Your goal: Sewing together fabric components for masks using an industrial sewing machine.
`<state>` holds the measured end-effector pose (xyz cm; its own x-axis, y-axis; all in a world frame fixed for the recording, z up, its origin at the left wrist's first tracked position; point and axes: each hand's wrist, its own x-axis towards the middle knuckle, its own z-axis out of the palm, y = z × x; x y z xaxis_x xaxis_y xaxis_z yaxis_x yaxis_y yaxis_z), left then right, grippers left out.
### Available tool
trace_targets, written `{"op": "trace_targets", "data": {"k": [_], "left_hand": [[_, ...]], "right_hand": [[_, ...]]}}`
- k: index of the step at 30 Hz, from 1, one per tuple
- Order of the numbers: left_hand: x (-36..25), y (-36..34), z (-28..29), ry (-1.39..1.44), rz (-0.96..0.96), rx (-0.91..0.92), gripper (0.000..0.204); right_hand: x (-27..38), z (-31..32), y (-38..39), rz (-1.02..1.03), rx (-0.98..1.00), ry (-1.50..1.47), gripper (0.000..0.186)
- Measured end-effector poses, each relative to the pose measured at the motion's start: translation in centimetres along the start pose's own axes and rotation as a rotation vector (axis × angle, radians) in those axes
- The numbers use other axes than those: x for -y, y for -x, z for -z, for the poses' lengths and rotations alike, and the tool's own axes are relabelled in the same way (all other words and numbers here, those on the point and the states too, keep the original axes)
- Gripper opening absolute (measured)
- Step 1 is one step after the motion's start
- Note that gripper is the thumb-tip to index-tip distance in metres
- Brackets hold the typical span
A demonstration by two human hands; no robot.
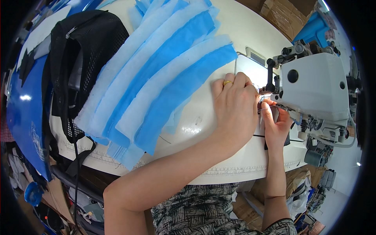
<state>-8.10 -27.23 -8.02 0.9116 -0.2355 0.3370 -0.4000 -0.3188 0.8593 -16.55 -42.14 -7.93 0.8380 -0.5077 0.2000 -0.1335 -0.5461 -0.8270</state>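
My left hand (pixel 235 103), with a gold ring, is curled at the needle area of a white sewing machine (pixel 313 86). Its fingertips are mostly hidden, so what they hold cannot be made out. My right hand (pixel 276 121) is closed just beside it under the machine head, thumb up by the lit needle, on something small that I cannot make out. A small piece of dark material (pixel 286 141) lies beneath my right hand. Left of my hands, several layered strips of blue and white soft fabric (pixel 172 90) are spread on the white worktable (pixel 196 156).
A black mesh bag (pixel 86 47) with straps lies at the left, next to a glossy blue curved panel (pixel 27 109). Behind the table are a cardboard box (pixel 286 15) and a blue bin (pixel 313 33). Cluttered boxes and materials (pixel 297 184) sit below the right edge.
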Motion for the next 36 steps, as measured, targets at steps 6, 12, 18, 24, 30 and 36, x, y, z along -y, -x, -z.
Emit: {"op": "trace_targets", "data": {"k": [6, 12, 18, 24, 30, 36], "left_hand": [[0.0, 0.0, -0.1, -0.009, -0.011, -0.017, 0.006], [0.1, -0.1, -0.2, -0.020, -0.021, -0.016, 0.007], [0.1, -0.1, -0.3, -0.045, -0.038, -0.010, 0.008], [0.1, -0.2, -0.5, -0.041, -0.042, -0.005, 0.010], [0.0, -0.2, -0.4, -0.060, -0.021, 0.026, 0.013], [0.3, -0.3, -0.5, -0.067, -0.056, 0.033, 0.014]], "right_hand": [[-0.1, 0.1, 0.1, -0.036, 0.010, 0.012, 0.014], [-0.2, 0.2, 0.1, -0.028, 0.025, 0.012, 0.015], [-0.1, -0.4, -0.2, 0.032, 0.009, -0.053, 0.013], [1.0, -0.6, -0.6, -0.042, 0.059, -0.118, 0.014], [1.6, -0.9, -0.6, -0.089, 0.031, -0.123, 0.016], [0.2, -0.9, -0.8, 0.007, 0.085, 0.100, 0.025]]}}
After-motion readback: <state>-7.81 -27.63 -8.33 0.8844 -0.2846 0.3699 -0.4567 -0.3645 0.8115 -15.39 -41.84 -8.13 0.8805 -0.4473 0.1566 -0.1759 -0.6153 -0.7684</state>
